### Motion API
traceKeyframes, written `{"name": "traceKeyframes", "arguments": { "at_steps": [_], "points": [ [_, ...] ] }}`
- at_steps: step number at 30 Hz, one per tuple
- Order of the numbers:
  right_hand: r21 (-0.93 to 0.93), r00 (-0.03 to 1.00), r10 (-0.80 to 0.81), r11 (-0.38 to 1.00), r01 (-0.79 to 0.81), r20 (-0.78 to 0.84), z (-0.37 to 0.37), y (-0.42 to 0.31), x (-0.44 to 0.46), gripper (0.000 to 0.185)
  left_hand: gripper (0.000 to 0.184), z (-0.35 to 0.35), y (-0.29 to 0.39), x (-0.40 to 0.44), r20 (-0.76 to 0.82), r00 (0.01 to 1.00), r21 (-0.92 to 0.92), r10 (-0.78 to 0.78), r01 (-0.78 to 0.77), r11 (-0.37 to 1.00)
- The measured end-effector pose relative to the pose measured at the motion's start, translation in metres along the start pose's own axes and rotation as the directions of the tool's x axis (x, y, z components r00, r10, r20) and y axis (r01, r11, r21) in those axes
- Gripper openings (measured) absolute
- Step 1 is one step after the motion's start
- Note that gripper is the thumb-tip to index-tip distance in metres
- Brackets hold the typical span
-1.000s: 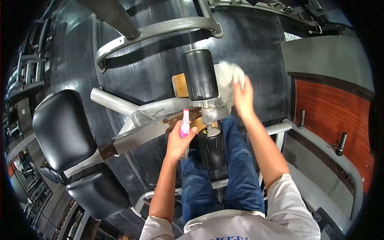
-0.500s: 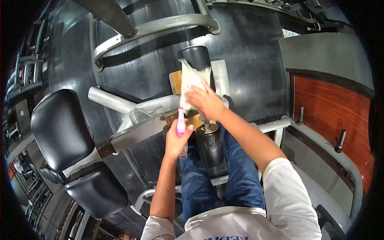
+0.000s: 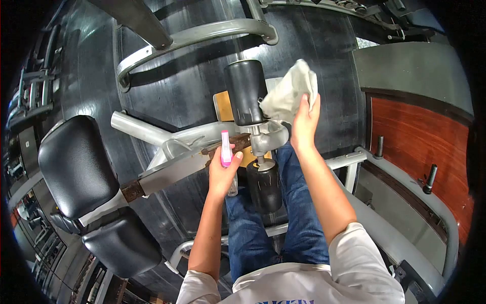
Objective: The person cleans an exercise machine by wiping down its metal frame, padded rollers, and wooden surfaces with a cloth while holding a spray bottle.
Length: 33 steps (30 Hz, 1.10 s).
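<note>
My left hand (image 3: 223, 167) is wrapped round a clear spray bottle with a pink and white nozzle (image 3: 226, 148), above my left thigh. In my right hand (image 3: 307, 121) is a crumpled white cloth (image 3: 294, 91), held just right of the upper black roller pad (image 3: 245, 92). The cloth's left edge meets or overlaps the pad's side; whether they touch I cannot tell. The lower black roller pad (image 3: 265, 186) sits between my knees, its surface scuffed. A grey metal joint (image 3: 268, 141) links the two pads.
Left stand two black padded cushions (image 3: 78, 164) on a grey beam (image 3: 172, 172) with worn brown patches. A curved grey frame (image 3: 202, 36) crosses the top. At the right are a grey rail (image 3: 405, 187) with short pegs and a reddish wooden panel (image 3: 415, 152).
My right hand swept the cloth left over the upper roller pad, then back to its right side. My left hand keeps hold of the spray bottle, nearly in place.
</note>
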State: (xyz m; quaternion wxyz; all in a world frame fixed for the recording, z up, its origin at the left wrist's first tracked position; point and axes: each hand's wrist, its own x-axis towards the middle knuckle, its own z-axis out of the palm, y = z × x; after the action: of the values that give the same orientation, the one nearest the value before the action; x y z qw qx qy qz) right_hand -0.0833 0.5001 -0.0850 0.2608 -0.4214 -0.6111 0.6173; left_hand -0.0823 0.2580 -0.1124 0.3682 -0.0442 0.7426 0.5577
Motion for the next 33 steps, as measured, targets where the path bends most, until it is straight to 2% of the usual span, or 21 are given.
{"name": "traceKeyframes", "arguments": {
  "at_steps": [2, 3, 4, 5, 6, 7, 8, 11, 14, 16, 18, 19, 20, 22, 24, 26, 27, 28, 30, 32, 33],
  "points": [
    [-0.072, 0.993, -0.106, 0.992, 0.103, -0.046, 0.023, -0.001, 0.004, 0.041, 0.041, 0.003, -0.001, 0.003, -0.004, 1.0, -0.033, -0.01, 0.01, 0.999],
    [-0.163, 0.979, -0.18, 0.973, 0.162, -0.1, 0.039, 0.008, 0.007, 0.033, 0.044, 0.004, -0.001, 0.005, -0.009, 1.0, -0.069, -0.02, 0.02, 0.997],
    [-0.189, 0.989, -0.147, 0.971, 0.146, 0.009, 0.05, 0.009, 0.009, 0.034, 0.044, 0.007, 0.002, 0.007, -0.009, 1.0, -0.067, -0.02, 0.02, 0.998],
    [-0.181, 0.982, -0.157, 0.968, 0.173, 0.101, 0.063, 0.031, 0.016, 0.039, 0.048, 0.011, 0.007, 0.009, -0.029, 0.999, -0.159, -0.026, 0.021, 0.987],
    [-0.327, 0.912, -0.384, 0.852, 0.409, 0.141, 0.077, 0.06, 0.018, 0.045, 0.053, 0.013, 0.011, 0.012, -0.049, 0.998, -0.248, -0.035, 0.021, 0.969],
    [-0.556, 0.91, -0.315, 0.72, 0.415, 0.272, 0.087, 0.058, 0.008, 0.05, 0.053, 0.013, 0.013, 0.017, -0.051, 0.998, -0.245, -0.037, 0.023, 0.969],
    [-0.735, 0.903, -0.208, 0.526, 0.428, 0.377, 0.093, 0.056, 0.001, 0.056, 0.055, 0.013, 0.014, 0.022, -0.069, 0.997, -0.234, -0.028, 0.011, 0.972],
    [-0.696, 0.931, -0.188, 0.622, 0.359, 0.312, 0.1, 0.062, 0.003, 0.064, 0.058, 0.01, 0.024, 0.037, -0.07, 0.996, -0.211, -0.056, 0.04, 0.977],
    [-0.691, 0.904, -0.21, 0.587, 0.422, 0.374, 0.092, 0.063, 0.004, 0.067, 0.059, 0.01, 0.027, 0.054, -0.056, 0.996, -0.145, -0.063, 0.054, 0.988],
    [-0.709, 0.909, -0.222, 0.571, 0.415, 0.353, 0.087, 0.073, 0.013, 0.066, 0.037, 0.011, 0.037, 0.064, -0.018, 0.999, 0.028, -0.037, 0.038, 0.999],
    [-0.526, 0.905, -0.295, 0.74, 0.419, 0.306, 0.075, 0.079, 0.027, 0.062, 0.037, 0.018, 0.043, 0.072, -0.038, 0.999, -0.016, -0.019, 0.018, 1.0],
    [-0.508, 0.898, -0.315, 0.743, 0.435, 0.308, 0.069, 0.081, 0.032, 0.052, 0.036, 0.019, 0.046, 0.077, -0.025, 1.0, 0.007, -0.006, 0.007, 1.0],
    [-0.508, 0.898, -0.314, 0.744, 0.435, 0.309, 0.065, 0.083, 0.037, 0.052, 0.036, 0.021, 0.048, 0.081, -0.009, 1.0, 0.03, 0.005, -0.005, 1.0],
    [-0.431, 0.935, -0.172, 0.851, 0.3, 0.311, 0.057, 0.089, 0.047, 0.047, 0.036, 0.023, 0.048, 0.089, -0.001, 1.0, 0.003, -0.013, 0.013, 1.0],
    [-0.444, 0.935, -0.19, 0.84, 0.312, 0.299, 0.048, 0.098, 0.055, 0.045, 0.036, 0.03, 0.046, 0.092, 0.009, 0.999, -0.023, -0.034, 0.034, 0.999],
    [-0.566, 0.939, 0.225, 0.824, -0.042, 0.259, 0.035, 0.113, 0.072, 0.045, 0.035, 0.037, 0.044, 0.096, 0.017, 0.998, -0.07, -0.058, 0.059, 0.996],
    [-0.577, 0.911, 0.244, 0.816, -0.008, 0.332, 0.03, 0.126, 0.082, 0.046, 0.035, 0.04, 0.049, 0.092, 0.026, 0.997, -0.056, -0.07, 0.071, 0.996],
    [-0.574, 0.911, 0.247, 0.819, -0.014, 0.33, 0.029, 0.129, 0.091, 0.046, 0.035, 0.042, 0.051, 0.091, 0.027, 0.997, -0.049, -0.072, 0.073, 0.996],
    [-0.448, 0.902, 0.07, 0.883, 0.143, 0.427, 0.029, 0.134, 0.101, 0.046, 0.038, 0.043, 0.051, 0.089, 0.013, 0.997, -0.022, -0.078, 0.078, 0.997],
    [-0.429, 0.934, -0.005, 0.887, 0.169, 0.357, 0.036, 0.119, 0.107, 0.047, 0.039, 0.041, 0.048, 0.088, 0.005, 0.998, -0.007, -0.061, 0.061, 0.998],
    [-0.356, 0.931, -0.025, 0.92, 0.164, 0.365, 0.041, 0.106, 0.107, 0.047, 0.04, 0.041, 0.051, 0.088, 0.025, 0.997, -0.021, -0.069, 0.069, 0.997]
  ]
}}
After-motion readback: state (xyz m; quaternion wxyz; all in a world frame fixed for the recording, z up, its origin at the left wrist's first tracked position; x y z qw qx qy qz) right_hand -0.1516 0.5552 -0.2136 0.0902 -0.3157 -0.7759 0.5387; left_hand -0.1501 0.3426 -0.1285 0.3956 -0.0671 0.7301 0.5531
